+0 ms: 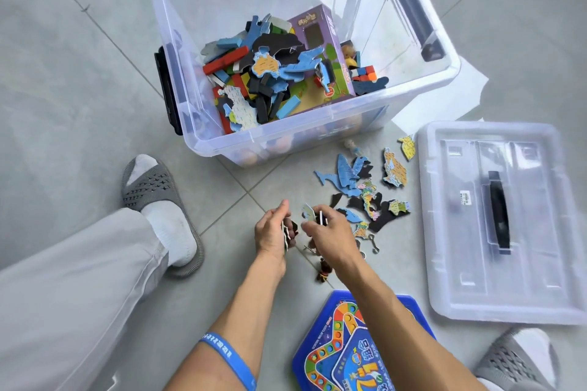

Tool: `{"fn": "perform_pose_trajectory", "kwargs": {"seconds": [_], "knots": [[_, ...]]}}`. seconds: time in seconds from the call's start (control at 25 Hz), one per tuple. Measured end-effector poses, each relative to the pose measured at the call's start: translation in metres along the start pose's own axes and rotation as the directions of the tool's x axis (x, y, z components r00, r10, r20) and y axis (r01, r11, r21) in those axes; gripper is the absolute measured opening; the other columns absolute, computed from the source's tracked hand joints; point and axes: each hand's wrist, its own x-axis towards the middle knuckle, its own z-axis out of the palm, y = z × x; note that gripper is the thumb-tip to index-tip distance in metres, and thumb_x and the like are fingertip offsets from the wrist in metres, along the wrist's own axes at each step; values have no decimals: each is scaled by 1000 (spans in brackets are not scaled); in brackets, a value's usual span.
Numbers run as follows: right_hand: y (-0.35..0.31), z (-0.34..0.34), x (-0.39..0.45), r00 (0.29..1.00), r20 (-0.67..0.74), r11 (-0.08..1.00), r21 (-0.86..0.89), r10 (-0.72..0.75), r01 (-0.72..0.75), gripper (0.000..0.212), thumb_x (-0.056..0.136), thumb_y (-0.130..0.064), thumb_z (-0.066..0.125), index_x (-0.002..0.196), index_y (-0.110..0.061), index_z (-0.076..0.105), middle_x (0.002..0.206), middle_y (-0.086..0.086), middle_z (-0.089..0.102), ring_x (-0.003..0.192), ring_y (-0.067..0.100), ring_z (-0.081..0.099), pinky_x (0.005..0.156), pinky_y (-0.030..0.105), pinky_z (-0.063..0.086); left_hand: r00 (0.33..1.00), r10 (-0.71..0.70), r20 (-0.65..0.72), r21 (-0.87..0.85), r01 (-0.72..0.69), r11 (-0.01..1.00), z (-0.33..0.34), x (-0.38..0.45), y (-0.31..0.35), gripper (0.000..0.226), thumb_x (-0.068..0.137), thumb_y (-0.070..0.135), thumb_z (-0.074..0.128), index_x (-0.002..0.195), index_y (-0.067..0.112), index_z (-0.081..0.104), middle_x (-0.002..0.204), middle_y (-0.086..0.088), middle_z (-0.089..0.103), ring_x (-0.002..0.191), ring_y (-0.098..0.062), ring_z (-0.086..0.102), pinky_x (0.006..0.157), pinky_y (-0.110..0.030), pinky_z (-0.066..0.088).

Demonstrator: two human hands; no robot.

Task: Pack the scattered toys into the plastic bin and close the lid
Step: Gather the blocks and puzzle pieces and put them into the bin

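Note:
The clear plastic bin [320, 128] stands open on the floor, holding map puzzle pieces, coloured blocks and a purple toy box [320, 51]. Its clear lid [495, 222] lies flat to the right. Several map puzzle pieces [365, 190] are scattered on the tiles between bin and lid. My left hand [270, 233] grips a few thin puzzle pieces on edge. My right hand [330, 232] pinches other puzzle pieces just beside it, low over the floor. A small brown figure [324, 271] lies under my right forearm. A tiny pale figure [351, 146] lies by the bin's front wall.
A blue board-game box [336, 355] lies on the floor near my body, partly under my right arm. Metal key rings [371, 246] lie by the puzzle pieces. My slippered feet [158, 209] flank the spot, left and right.

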Motion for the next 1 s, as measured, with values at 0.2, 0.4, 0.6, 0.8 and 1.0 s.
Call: {"fn": "perform_pose_trajectory", "kwargs": {"seconds": [0.2, 0.4, 0.6, 0.8, 1.0], "knots": [[13, -42, -29, 974, 140, 765, 602, 180, -228, 27, 81, 4, 41, 97, -4, 61, 76, 11, 57, 56, 23, 58, 51, 31, 49, 902, 427, 59, 866, -259, 428, -16, 1, -2, 28, 72, 31, 75, 95, 21, 62, 93, -1, 62, 83, -24, 58, 69, -29, 43], [27, -55, -31, 961, 170, 668, 693, 216, -273, 13, 90, -19, 57, 81, -10, 60, 68, 6, 55, 59, 21, 57, 55, 33, 54, 838, 468, 281, 918, -377, 123, -14, 15, -24, 42, 78, 28, 74, 112, 17, 53, 114, -4, 56, 100, -27, 59, 81, -32, 44], [14, -55, -31, 956, 241, 382, 878, 166, -288, 14, 87, -24, 59, 91, -11, 63, 82, 10, 61, 66, 24, 59, 64, 36, 52, 967, 253, 3, 826, -145, 545, -10, 4, -16, 9, 78, 12, 52, 80, 8, 60, 77, -9, 65, 54, -18, 66, 53, -25, 52], [2, -62, -54, 963, 181, 288, 929, 200, -234, 27, 95, -33, 52, 101, -10, 65, 87, 14, 69, 82, 34, 71, 84, 44, 55, 967, -238, 92, -19, 240, 970, 6, -59, -16, 18, 77, -4, 42, 72, 1, 58, 69, -17, 62, 53, -23, 61, 50, -29, 54], [-68, -65, -82, 967, 138, 321, 925, 212, -202, 28, 97, -34, 46, 89, -10, 56, 86, 14, 59, 75, 29, 61, 74, 40, 52, 956, -184, 230, -215, 234, 948, 32, -127, 65, 6, 88, 7, 51, 83, 6, 53, 66, -10, 57, 56, -18, 55, 43, -19, 44]]}}
